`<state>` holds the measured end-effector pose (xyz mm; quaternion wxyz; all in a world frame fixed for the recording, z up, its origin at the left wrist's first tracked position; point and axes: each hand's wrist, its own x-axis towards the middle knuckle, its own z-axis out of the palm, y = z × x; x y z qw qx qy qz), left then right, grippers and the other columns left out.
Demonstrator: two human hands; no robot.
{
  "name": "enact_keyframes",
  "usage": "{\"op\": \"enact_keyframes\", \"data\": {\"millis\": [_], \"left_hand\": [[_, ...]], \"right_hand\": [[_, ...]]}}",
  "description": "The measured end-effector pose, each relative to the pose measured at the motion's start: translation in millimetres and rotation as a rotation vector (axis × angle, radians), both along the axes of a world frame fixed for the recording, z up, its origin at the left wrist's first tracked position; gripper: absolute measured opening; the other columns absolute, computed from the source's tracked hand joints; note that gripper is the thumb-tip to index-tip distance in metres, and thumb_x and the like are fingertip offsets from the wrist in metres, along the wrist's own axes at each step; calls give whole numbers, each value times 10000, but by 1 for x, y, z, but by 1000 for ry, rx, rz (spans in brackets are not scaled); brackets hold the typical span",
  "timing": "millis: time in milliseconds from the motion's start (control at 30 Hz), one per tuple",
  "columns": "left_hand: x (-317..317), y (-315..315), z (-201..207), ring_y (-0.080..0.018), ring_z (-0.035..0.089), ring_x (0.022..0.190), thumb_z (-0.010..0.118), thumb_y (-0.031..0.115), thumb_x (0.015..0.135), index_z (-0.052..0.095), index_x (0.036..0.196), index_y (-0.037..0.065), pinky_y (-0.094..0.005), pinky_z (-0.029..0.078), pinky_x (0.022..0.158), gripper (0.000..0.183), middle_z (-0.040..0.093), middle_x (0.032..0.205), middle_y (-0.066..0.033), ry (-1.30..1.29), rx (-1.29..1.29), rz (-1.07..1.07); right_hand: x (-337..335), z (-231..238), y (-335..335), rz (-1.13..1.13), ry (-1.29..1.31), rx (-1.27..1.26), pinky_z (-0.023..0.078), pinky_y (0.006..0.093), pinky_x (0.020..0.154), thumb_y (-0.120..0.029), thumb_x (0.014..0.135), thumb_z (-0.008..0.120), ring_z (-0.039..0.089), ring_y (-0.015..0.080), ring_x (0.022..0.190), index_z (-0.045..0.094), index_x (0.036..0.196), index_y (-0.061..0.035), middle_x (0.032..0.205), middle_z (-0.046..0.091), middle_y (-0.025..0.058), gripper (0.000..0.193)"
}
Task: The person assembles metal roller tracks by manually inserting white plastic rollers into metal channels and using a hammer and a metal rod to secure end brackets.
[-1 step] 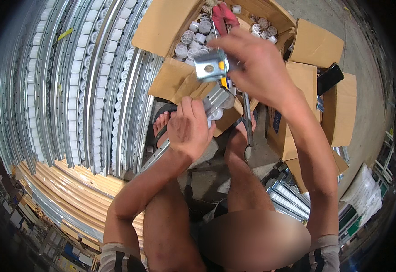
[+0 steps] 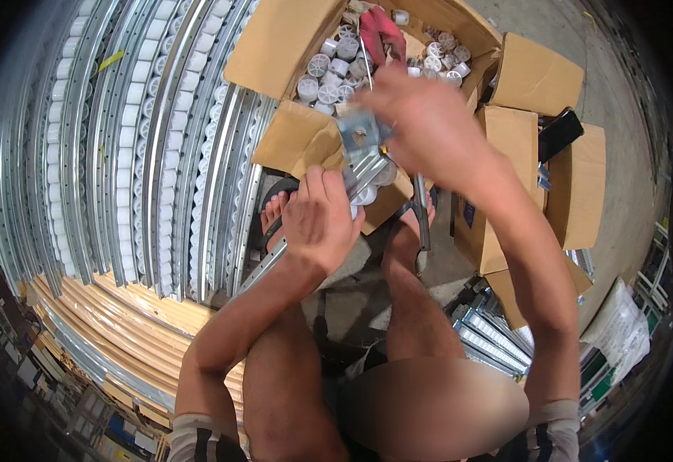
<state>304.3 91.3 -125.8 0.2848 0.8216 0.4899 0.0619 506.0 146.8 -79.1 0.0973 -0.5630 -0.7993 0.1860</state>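
Note:
My left hand (image 2: 321,212) is closed around a metal roller track (image 2: 365,173) with white wheels along its side, slanting up between my legs. Just above the track's far end, my right hand (image 2: 433,127) is closed on a small shiny metal bracket (image 2: 358,137) with a hole in it. Motion smears that hand and the bracket. A thin metal rod (image 2: 366,58) sticks up past the right fingers; its lower end is hidden. A bit of yellow shows under the right hand. Whether bracket and track touch, I cannot make out.
An open cardboard box (image 2: 278,46) of white wheels (image 2: 328,94) stands ahead, with a red glove (image 2: 382,37) on top. Long roller tracks (image 2: 128,154) fill the left. At right, another cardboard box (image 2: 498,231) carries a black phone (image 2: 560,135). Short tracks (image 2: 494,339) lie lower right.
My right hand has moved slightly down, bringing the bracket lower and closer to the track's end, at a changed tilt. The left hand has hardly moved.

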Motion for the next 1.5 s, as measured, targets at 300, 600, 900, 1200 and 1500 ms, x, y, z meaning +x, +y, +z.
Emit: {"op": "enact_keyframes", "data": {"millis": [300,600,900,1200,1500], "left_hand": [[-9,0,3,-420,631,903,835,228,706,509,1187,5,-505,522,719,622,564,1064,-196,-79,30,3],[-14,3,11,-407,614,935,829,248,664,538,1180,1,-493,495,780,642,549,1087,-203,-120,-83,1],[-10,10,23,-424,644,1011,830,208,673,540,1212,11,-487,529,867,643,585,1168,-207,6,-238,48],[-10,17,30,-387,647,1019,789,131,681,577,1209,-20,-431,533,886,589,618,1117,-200,-98,-226,29],[-12,18,33,-375,645,1018,795,106,663,597,1183,-33,-406,530,890,573,618,1121,-178,-120,-222,-7]], "right_hand": [[62,24,2,-313,408,-236,527,420,843,-16,742,654,664,373,921,648,1189,-26,1025,662,207,448],[82,16,-19,-7,161,-166,491,447,930,102,687,625,578,396,1129,598,1188,-15,1141,591,164,515],[56,16,-11,115,100,-138,513,469,875,104,702,641,615,373,1055,642,1130,-14,1093,589,127,444],[52,21,-4,207,105,-122,541,446,866,73,700,688,639,359,1057,641,1107,17,1091,613,141,413],[55,29,0,225,101,-177,556,435,905,56,705,730,646,354,1092,633,1143,30,1152,621,153,450]]}}
